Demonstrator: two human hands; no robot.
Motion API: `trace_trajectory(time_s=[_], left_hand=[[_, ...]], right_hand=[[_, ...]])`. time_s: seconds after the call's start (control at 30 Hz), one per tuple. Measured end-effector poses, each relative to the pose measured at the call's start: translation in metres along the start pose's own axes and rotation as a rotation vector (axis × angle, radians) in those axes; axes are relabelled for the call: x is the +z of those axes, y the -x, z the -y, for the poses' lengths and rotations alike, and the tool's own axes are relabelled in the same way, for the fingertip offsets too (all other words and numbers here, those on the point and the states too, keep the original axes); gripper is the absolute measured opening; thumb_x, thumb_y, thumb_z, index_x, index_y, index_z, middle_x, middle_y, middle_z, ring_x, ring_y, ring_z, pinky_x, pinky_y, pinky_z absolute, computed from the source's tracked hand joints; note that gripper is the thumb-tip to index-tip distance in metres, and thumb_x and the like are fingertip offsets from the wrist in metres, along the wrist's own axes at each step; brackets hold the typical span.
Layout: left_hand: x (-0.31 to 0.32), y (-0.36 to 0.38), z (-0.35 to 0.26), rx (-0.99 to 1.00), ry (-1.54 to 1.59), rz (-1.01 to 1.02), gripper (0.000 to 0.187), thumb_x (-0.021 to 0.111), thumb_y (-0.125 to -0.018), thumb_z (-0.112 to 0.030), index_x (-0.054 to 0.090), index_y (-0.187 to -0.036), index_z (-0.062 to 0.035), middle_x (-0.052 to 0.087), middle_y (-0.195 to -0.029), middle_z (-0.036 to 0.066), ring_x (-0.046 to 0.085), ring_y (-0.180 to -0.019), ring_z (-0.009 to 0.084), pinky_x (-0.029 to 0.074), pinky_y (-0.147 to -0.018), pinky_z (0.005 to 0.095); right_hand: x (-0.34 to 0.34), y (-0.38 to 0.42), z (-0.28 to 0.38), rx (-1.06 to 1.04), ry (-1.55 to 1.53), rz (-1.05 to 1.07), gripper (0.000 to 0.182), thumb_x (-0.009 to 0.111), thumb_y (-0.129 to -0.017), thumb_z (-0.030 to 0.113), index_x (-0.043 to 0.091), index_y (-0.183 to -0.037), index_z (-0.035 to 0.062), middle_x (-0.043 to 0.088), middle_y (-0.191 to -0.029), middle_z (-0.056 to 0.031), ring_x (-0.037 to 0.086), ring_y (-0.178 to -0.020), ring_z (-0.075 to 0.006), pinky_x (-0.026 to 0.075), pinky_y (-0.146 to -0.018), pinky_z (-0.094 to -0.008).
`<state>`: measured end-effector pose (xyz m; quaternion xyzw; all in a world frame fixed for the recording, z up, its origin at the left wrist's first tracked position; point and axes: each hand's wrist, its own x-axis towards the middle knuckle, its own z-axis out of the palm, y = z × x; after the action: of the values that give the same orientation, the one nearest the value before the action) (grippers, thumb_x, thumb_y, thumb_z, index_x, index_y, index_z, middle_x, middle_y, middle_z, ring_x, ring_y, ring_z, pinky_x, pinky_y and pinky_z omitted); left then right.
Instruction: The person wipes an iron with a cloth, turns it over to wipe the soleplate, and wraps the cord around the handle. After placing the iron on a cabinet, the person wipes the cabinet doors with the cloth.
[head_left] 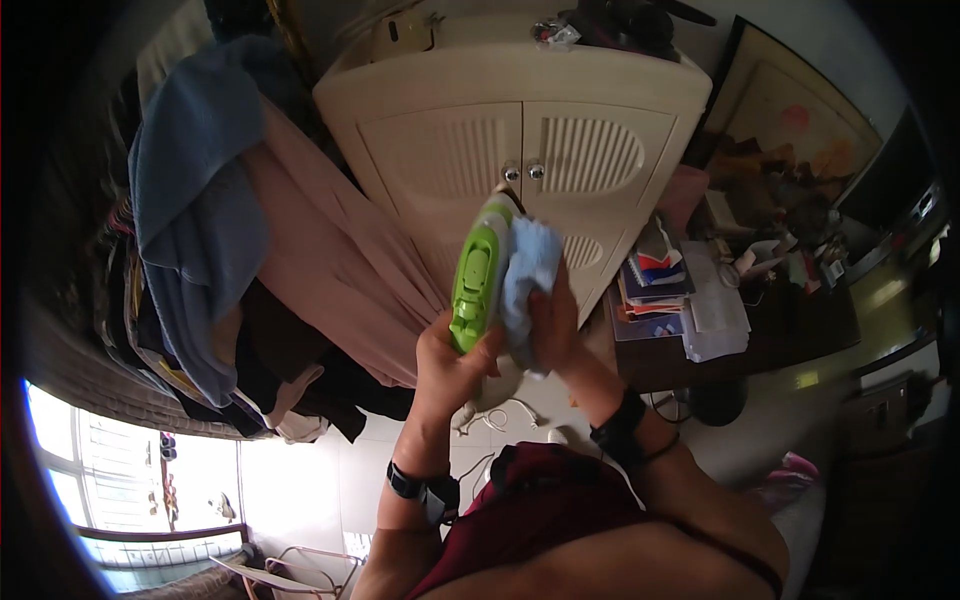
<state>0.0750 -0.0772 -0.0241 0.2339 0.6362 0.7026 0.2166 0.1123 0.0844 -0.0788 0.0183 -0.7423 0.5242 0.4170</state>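
Observation:
A green and white handheld appliance (478, 272), long and tapering toward its far end, is held up in front of the cabinet. My left hand (450, 362) is closed around its lower end, thumb on the near side. On the right, my right hand (560, 330) grips a crumpled light blue cloth (535, 262) and presses it against the appliance's side. The cloth covers much of that side, so the surface under it is hidden. A pale cord (515, 405) lies loosely on the floor below my hands.
A cream cabinet (440, 140) with two shut doors stands straight ahead. Hanging clothes and a pink cloth (320, 230) crowd the left. To the right, a dark desk (790, 335) bears stacked books (655, 290) and papers. A folding metal rack (300, 570) is at lower left.

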Motion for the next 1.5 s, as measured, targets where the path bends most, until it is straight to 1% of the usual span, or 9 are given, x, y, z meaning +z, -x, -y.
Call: trace_trajectory(time_s=[0.1, 0.2, 0.4, 0.5, 0.6, 0.77, 1.2, 1.3, 1.5], left_hand=[[-0.002, -0.013, -0.004, 0.081, -0.116, -0.047, 0.021, 0.071, -0.080, -0.011, 0.061, -0.093, 0.0029, 0.062, -0.073, 0.002, 0.054, -0.063, 0.0058, 0.047, -0.057, 0.0230], [0.003, -0.018, 0.000, 0.183, -0.160, -0.088, 0.023, 0.072, -0.078, -0.011, 0.061, -0.093, 0.0024, 0.063, -0.073, 0.003, 0.056, -0.067, 0.0077, 0.049, -0.061, 0.0253], [0.017, -0.011, -0.010, 0.274, -0.273, -0.061, 0.025, 0.073, -0.076, -0.013, 0.062, -0.094, -0.0006, 0.065, -0.075, 0.009, 0.060, -0.069, 0.0100, 0.050, -0.065, 0.0274], [0.021, -0.005, -0.018, 0.415, -0.348, -0.122, 0.023, 0.073, -0.075, -0.014, 0.062, -0.091, -0.0012, 0.066, -0.075, 0.014, 0.066, -0.067, 0.0193, 0.051, -0.064, 0.0298], [0.026, -0.001, -0.023, 0.419, -0.453, -0.186, 0.026, 0.074, -0.073, -0.017, 0.059, -0.087, -0.0014, 0.064, -0.073, 0.017, 0.066, -0.068, 0.0314, 0.052, -0.062, 0.0348], [0.025, 0.005, -0.015, 0.397, -0.504, -0.195, 0.032, 0.076, -0.068, -0.020, 0.055, -0.084, -0.0013, 0.062, -0.071, 0.019, 0.063, -0.068, 0.0379, 0.051, -0.060, 0.0409], [0.043, 0.033, -0.010, 0.433, -0.628, -0.286, 0.034, 0.076, -0.066, -0.020, 0.054, -0.085, -0.0023, 0.061, -0.068, 0.018, 0.062, -0.066, 0.0386, 0.050, -0.059, 0.0429], [0.048, 0.039, -0.011, 0.411, -0.630, -0.283, 0.037, 0.076, -0.066, -0.017, 0.058, -0.094, -0.0009, 0.064, -0.076, 0.020, 0.065, -0.073, 0.0382, 0.052, -0.063, 0.0398], [0.057, 0.036, -0.004, 0.483, -0.768, -0.363, 0.034, 0.076, -0.066, -0.023, 0.052, -0.079, -0.0037, 0.060, -0.067, 0.017, 0.060, -0.061, 0.0388, 0.048, -0.054, 0.0440]], right_hand=[[0.020, 0.028, -0.003, 0.029, 0.121, 0.096, 0.063, 0.036, -0.091, 0.008, 0.009, -0.145, -0.0092, 0.016, -0.152, -0.0258, 0.015, -0.141, -0.0419, 0.012, -0.114, -0.0458], [0.019, -0.001, -0.001, -0.160, 0.047, -0.055, 0.063, 0.035, -0.091, 0.007, 0.008, -0.146, -0.0077, 0.017, -0.152, -0.0249, 0.015, -0.142, -0.0398, 0.012, -0.114, -0.0445], [-0.007, -0.063, 0.057, -0.047, -0.075, -0.140, 0.038, 0.037, -0.102, 0.020, 0.039, -0.135, 0.0003, 0.053, -0.123, -0.0144, 0.053, -0.111, -0.0196, 0.040, -0.094, -0.0312], [-0.009, -0.061, 0.069, 0.079, -0.383, -0.206, 0.031, 0.039, -0.103, 0.023, 0.051, -0.122, 0.0010, 0.057, -0.112, -0.0076, 0.055, -0.102, -0.0138, 0.043, -0.088, -0.0291], [-0.011, -0.050, 0.085, 0.046, -0.311, -0.253, 0.035, 0.038, -0.103, 0.026, 0.049, -0.124, 0.0010, 0.055, -0.117, -0.0085, 0.052, -0.107, -0.0134, 0.042, -0.092, -0.0307], [-0.022, -0.044, 0.100, -0.460, 0.423, -0.103, 0.036, 0.070, -0.082, 0.025, 0.061, -0.104, -0.0026, 0.051, -0.123, -0.0218, 0.055, -0.107, -0.0379, 0.045, -0.090, -0.0408], [-0.039, -0.026, 0.130, -0.124, 0.192, 0.099, 0.056, 0.082, -0.070, 0.017, 0.054, -0.113, -0.0035, 0.048, -0.118, -0.0132, 0.053, -0.109, -0.0263, 0.045, -0.090, -0.0354], [-0.045, -0.024, 0.133, -0.101, 0.138, 0.121, 0.056, 0.083, -0.069, 0.016, 0.055, -0.114, -0.0023, 0.047, -0.119, -0.0138, 0.053, -0.108, -0.0281, 0.046, -0.089, -0.0359], [-0.048, -0.015, 0.144, -0.103, 0.385, 0.110, 0.059, 0.084, -0.065, 0.014, 0.055, -0.114, -0.0022, 0.047, -0.119, -0.0150, 0.052, -0.106, -0.0313, 0.046, -0.088, -0.0379]])
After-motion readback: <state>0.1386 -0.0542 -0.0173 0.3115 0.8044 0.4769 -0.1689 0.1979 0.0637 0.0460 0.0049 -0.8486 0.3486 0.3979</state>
